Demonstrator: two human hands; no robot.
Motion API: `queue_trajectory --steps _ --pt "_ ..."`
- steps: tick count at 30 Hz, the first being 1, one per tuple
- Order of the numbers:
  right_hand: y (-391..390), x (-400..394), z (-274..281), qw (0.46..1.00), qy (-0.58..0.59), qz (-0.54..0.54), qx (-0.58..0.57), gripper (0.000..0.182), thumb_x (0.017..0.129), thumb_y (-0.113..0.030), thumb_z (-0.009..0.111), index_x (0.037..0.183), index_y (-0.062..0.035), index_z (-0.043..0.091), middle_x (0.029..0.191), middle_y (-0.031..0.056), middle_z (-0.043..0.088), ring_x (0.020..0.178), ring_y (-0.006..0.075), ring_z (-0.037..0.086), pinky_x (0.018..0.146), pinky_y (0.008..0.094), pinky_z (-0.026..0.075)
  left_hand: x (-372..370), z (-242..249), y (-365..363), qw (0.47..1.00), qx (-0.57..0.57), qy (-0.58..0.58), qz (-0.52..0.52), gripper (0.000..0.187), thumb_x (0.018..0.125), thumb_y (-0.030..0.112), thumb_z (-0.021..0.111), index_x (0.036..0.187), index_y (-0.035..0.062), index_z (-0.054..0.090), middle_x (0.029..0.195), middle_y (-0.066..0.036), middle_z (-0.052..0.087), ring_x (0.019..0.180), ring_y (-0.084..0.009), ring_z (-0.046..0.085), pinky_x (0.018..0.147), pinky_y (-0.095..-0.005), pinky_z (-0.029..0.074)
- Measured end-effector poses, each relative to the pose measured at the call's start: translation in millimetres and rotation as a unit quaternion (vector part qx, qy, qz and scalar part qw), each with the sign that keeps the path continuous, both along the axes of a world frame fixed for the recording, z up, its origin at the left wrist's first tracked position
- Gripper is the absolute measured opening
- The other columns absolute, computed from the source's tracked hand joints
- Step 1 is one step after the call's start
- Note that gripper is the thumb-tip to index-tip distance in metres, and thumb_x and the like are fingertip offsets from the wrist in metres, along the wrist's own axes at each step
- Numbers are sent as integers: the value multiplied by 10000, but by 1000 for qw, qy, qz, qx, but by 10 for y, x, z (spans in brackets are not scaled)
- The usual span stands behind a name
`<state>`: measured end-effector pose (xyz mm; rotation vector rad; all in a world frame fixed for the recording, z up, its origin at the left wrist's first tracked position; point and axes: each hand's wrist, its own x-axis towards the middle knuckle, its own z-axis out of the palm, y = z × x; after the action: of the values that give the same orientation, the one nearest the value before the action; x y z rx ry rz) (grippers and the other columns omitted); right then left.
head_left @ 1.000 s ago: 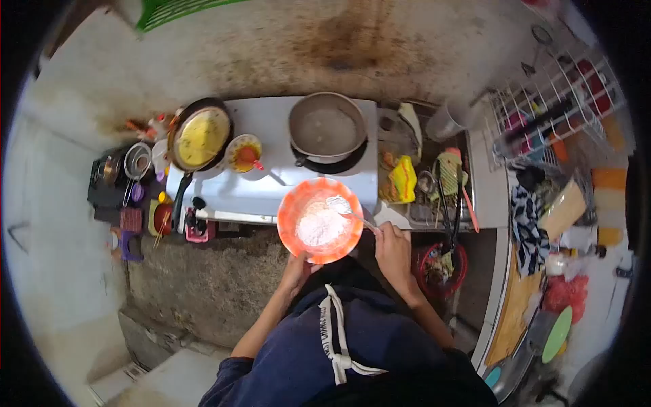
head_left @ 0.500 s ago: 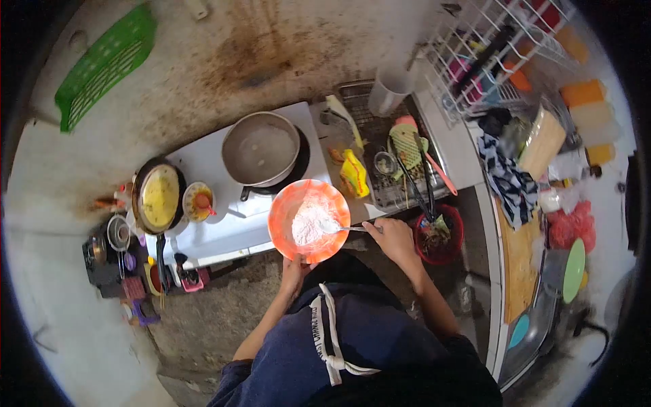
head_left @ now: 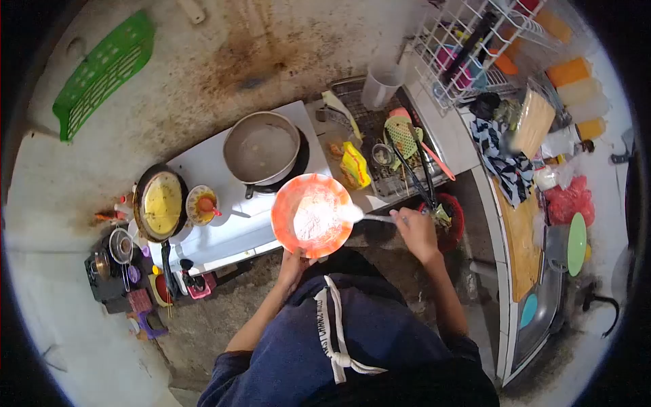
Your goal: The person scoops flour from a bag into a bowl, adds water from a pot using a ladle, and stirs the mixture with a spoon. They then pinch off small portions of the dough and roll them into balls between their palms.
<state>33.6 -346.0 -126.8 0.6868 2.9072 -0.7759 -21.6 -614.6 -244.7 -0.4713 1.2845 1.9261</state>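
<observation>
Hands: left (head_left: pixel 293 266) gripping orange bowl (head_left: pixel 281 217), right (head_left: pixel 415 230) pinching spoon (head_left: pixel 366 217); gray pot (head_left: pixel 261 149) just beyond.

A white stove (head_left: pixel 224 224) stands against a stained wall. On its far burner sits a grey pot (head_left: pixel 261 148), and on its left side a black frying pan (head_left: pixel 160 203) holds something yellow. Just beside the pan is a small bowl (head_left: pixel 202 204) with an orange filling. A yellow packet (head_left: pixel 355 167) lies right of the pot (its print is too small to read). Next to it, black tongs (head_left: pixel 415 175) and a green skimmer (head_left: pixel 404 139) rest on a metal tray. A red bucket (head_left: pixel 453 220) stands below them. A white wire rack (head_left: pixel 475 54) hangs at top right, and a green plastic basket (head_left: pixel 102 71) hangs at top left.
</observation>
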Motion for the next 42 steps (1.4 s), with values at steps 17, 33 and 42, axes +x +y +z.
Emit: queue_trajectory --steps 17,33,42 --pt "-448 -1956 83 972 117 201 -42 165 845 -166 421 874 -50 535 734 87 629 731 316 586 655 391 445 267 -40 -809 983 51 -22 178 510 780 16 402 1262 51 237 1183 -127 407 979 -243 520 770 -336 494" --pt "-534 -2707 -370 949 201 223 93 195 764 -281 570 851 -130 657 716 118 609 671 313 587 600 397 459 285 108 -792 982 -8 -39 186 469 824 51 357 1272 80 223 1196 -117 412 994 -249 525 825 -380 466" --pt "-463 -2862 -242 944 225 189 148 104 706 -242 629 760 -167 678 791 95 534 834 267 514 738 359 421 264 134 -807 979 1 -30 200 449 828 60 357 1263 67 243 1186 -118 426 996 -241 525 837 -382 459"
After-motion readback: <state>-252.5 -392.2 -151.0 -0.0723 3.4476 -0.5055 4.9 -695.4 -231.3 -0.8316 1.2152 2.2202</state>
